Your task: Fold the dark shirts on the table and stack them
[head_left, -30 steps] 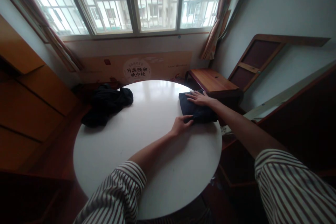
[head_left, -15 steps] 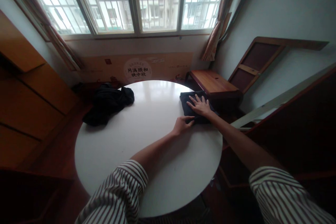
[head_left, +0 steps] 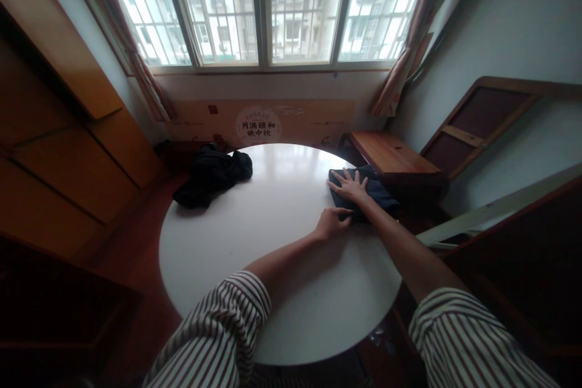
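Observation:
A dark navy folded garment [head_left: 381, 193] lies flat at the right edge of the white round table, its right end reaching the table's rim. Spread over the left part of its top is my right hand [head_left: 351, 187], palm down and fingers apart. My left hand [head_left: 334, 222] is at the garment's near edge, with thumb and forefinger pinching the cloth there. The garment's exact kind cannot be made out. Across the table, at the far left rim, a crumpled black garment [head_left: 213, 173] sits in a heap, away from both hands.
The white round table [head_left: 273, 242] fills the middle. A wooden stool-like piece [head_left: 391, 153] stands past its far right side, and a framed wooden panel [head_left: 477, 124] leans on the wall. Orange-brown cabinets [head_left: 59, 170] line the left; a barred window [head_left: 273, 6] is ahead.
The head view has turned somewhat left, so the room appears further right. My right hand has slid leftward over the navy garment, uncovering more of its right side. My left hand keeps its pinch.

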`<state>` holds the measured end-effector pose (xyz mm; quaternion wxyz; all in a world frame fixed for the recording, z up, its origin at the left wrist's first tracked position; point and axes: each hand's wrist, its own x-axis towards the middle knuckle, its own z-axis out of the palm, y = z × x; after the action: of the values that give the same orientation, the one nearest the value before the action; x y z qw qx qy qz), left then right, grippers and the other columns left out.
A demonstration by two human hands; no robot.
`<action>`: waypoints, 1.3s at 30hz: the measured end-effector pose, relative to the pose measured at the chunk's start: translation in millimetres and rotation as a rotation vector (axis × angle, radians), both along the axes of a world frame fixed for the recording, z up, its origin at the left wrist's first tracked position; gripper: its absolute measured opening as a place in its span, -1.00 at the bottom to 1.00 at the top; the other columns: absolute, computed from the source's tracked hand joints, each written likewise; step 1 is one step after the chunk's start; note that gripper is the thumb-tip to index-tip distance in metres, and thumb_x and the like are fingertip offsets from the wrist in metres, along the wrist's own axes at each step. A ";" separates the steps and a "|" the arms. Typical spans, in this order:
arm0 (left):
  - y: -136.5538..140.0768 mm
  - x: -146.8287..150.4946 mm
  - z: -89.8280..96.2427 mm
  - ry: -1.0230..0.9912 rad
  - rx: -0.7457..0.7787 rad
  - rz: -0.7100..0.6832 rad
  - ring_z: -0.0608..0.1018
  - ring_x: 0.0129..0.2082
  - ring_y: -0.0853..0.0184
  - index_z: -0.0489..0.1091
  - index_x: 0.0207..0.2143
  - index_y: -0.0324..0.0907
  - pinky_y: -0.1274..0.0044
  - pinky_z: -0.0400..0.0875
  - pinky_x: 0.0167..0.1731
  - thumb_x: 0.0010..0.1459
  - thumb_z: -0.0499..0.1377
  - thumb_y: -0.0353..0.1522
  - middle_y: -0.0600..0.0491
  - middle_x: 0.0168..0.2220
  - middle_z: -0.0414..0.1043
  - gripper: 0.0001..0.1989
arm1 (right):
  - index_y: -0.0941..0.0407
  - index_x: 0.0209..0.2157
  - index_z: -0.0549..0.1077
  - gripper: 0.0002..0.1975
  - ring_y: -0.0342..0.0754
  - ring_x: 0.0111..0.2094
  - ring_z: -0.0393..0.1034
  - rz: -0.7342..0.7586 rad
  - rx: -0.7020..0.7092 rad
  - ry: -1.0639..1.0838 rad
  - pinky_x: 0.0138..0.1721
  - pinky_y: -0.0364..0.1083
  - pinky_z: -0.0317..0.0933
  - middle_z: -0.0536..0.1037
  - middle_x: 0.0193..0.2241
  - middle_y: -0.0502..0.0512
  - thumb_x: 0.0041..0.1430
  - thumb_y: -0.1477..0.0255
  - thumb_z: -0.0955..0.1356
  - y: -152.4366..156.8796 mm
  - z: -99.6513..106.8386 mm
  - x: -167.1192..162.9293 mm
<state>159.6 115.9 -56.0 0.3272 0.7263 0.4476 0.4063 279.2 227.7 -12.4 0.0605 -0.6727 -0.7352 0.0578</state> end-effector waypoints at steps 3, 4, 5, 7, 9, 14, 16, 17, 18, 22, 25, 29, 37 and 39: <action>-7.6 0.8 6.9 0.085 0.043 0.008 0.64 -0.30 0.23 0.56 -0.01 -0.22 0.46 0.50 -0.14 0.19 0.18 -0.37 -0.08 -0.16 0.63 -0.67 | -0.18 0.38 0.02 -0.27 0.50 0.38 -0.38 0.007 -0.017 0.007 0.23 0.52 -0.43 -0.18 0.44 0.03 0.26 -0.12 0.09 3.1 -2.0 1.7; -13.2 0.9 10.1 0.127 0.051 0.016 0.64 -0.31 0.23 0.55 0.01 -0.21 0.47 0.50 -0.15 0.20 0.17 -0.36 -0.08 -0.16 0.63 -0.66 | -0.18 0.38 0.04 -0.28 0.51 0.38 -0.37 0.011 -0.019 0.011 0.23 0.53 -0.42 -0.17 0.44 0.04 0.27 -0.11 0.10 3.2 0.0 2.6; -20.6 0.1 13.6 0.176 0.054 0.016 0.64 -0.32 0.23 0.55 0.01 -0.20 0.47 0.49 -0.16 0.21 0.17 -0.34 -0.07 -0.19 0.63 -0.66 | -0.16 0.38 0.06 -0.30 0.52 0.38 -0.35 0.015 -0.016 0.014 0.22 0.54 -0.40 -0.15 0.44 0.05 0.28 -0.09 0.11 2.3 2.8 2.8; -39.6 -5.7 21.0 0.278 0.052 -0.015 0.64 -0.36 0.22 0.57 -0.03 -0.16 0.47 0.49 -0.23 0.24 0.15 -0.25 -0.04 -0.32 0.64 -0.67 | -0.09 0.36 0.12 -0.33 0.53 0.37 -0.25 0.030 0.036 0.019 0.19 0.57 -0.31 -0.07 0.42 0.14 0.30 -0.02 0.14 -3.3 10.1 0.0; -59.2 -21.1 28.6 0.359 0.081 -0.074 0.63 -0.42 0.24 0.59 -0.10 -0.12 0.49 0.47 -0.31 0.27 0.11 -0.16 0.01 -0.47 0.60 -0.65 | 0.07 0.33 0.20 -0.37 0.50 0.34 -0.11 0.079 0.185 0.024 0.18 0.55 -0.19 0.05 0.38 0.27 0.32 0.10 0.18 -15.4 17.7 -8.9; -62.9 -116.7 55.4 0.521 0.221 0.124 0.59 -0.46 0.30 0.58 -0.36 -0.16 0.53 0.39 -0.35 0.35 0.00 -0.19 0.00 -0.50 0.55 -0.58 | 0.26 0.01 0.48 -0.61 0.22 0.06 0.38 0.418 0.493 0.169 0.13 0.20 0.22 0.48 0.06 0.41 0.32 0.33 0.23 -72.1 19.6 -56.2; -41.9 -174.4 71.1 0.581 0.227 0.365 0.59 -0.38 0.29 0.55 -0.38 -0.21 0.50 0.39 -0.30 0.33 0.04 -0.27 -0.05 -0.41 0.57 -0.64 | 0.23 -0.10 0.53 -0.66 0.15 -0.05 0.46 0.545 0.486 0.240 0.05 0.10 0.32 0.53 -0.03 0.37 0.33 0.34 0.23 -95.4 7.9 -78.5; -29.7 -204.7 79.1 0.602 0.238 0.502 0.58 -0.30 0.26 0.55 -0.34 -0.24 0.49 0.40 -0.24 0.30 0.08 -0.33 -0.08 -0.32 0.58 -0.72 | 0.22 -0.13 0.54 -0.69 0.16 -0.05 0.46 0.594 0.486 0.255 0.05 0.11 0.33 0.53 -0.03 0.37 0.32 0.35 0.24 -104.5 -0.2 -88.5; -17.9 -234.8 86.3 0.608 0.255 0.662 0.57 -0.19 0.22 0.54 -0.28 -0.26 0.45 0.39 -0.16 0.26 0.12 -0.36 -0.11 -0.23 0.57 -0.79 | 0.21 -0.14 0.54 -0.71 0.17 -0.01 0.44 0.629 0.492 0.260 0.08 0.14 0.31 0.51 0.01 0.38 0.31 0.37 0.25 -111.3 -9.1 -97.2; 8.8 -334.8 97.2 0.539 0.180 1.004 0.47 0.03 -0.04 0.44 -0.04 -0.41 0.16 0.32 0.00 0.20 0.23 -0.30 -0.34 -0.08 0.48 -0.62 | 0.22 -0.09 0.51 -0.72 0.22 0.11 0.36 0.679 0.459 0.311 0.17 0.23 0.22 0.44 0.11 0.41 0.28 0.43 0.25 -117.2 -40.2 -114.8; 7.9 -374.9 89.0 0.482 0.111 1.054 0.55 -0.10 0.03 0.44 -0.10 -0.43 0.16 0.35 0.00 0.24 0.20 -0.24 -0.17 -0.35 0.51 -0.63 | 0.24 0.02 0.45 -0.66 0.19 0.14 0.34 0.667 0.399 0.417 0.17 0.21 0.24 0.43 0.11 0.41 0.27 0.44 0.25 -111.5 -49.7 -114.1; 9.5 -382.8 88.7 0.489 0.179 1.022 0.62 -0.24 0.07 0.47 -0.11 -0.37 0.19 0.44 -0.08 0.35 0.05 -0.24 -0.13 -0.45 0.50 -0.64 | 0.20 0.16 0.34 -0.55 0.18 0.14 0.35 0.657 0.365 0.528 0.18 0.22 0.24 0.45 0.09 0.38 0.25 0.44 0.24 -108.7 -51.5 -111.7; -24.3 -273.1 101.9 0.571 0.673 0.433 0.59 -0.13 0.19 0.40 0.11 -0.27 0.32 0.46 -0.03 0.40 -0.04 -0.29 -0.17 -0.14 0.56 -0.61 | 0.11 0.41 -0.28 0.10 0.32 0.27 0.17 0.699 0.425 0.751 0.15 0.34 0.20 0.12 0.32 0.49 0.09 0.15 0.46 -113.0 -50.3 -112.0; -51.0 -236.3 93.2 0.646 0.722 0.069 0.59 -0.17 0.27 0.39 0.14 -0.18 0.39 0.47 -0.06 0.40 -0.03 -0.32 -0.10 -0.15 0.56 -0.63 | 0.10 0.41 -0.38 0.24 0.34 0.23 0.22 0.686 0.416 0.867 0.08 0.33 0.28 0.09 0.33 0.51 0.00 0.10 0.50 -111.3 -50.3 -106.9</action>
<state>-76.7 64.9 37.3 -0.1153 0.8670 0.3807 0.3001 172.2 116.4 -62.7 0.4641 -0.2855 -0.8147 0.1983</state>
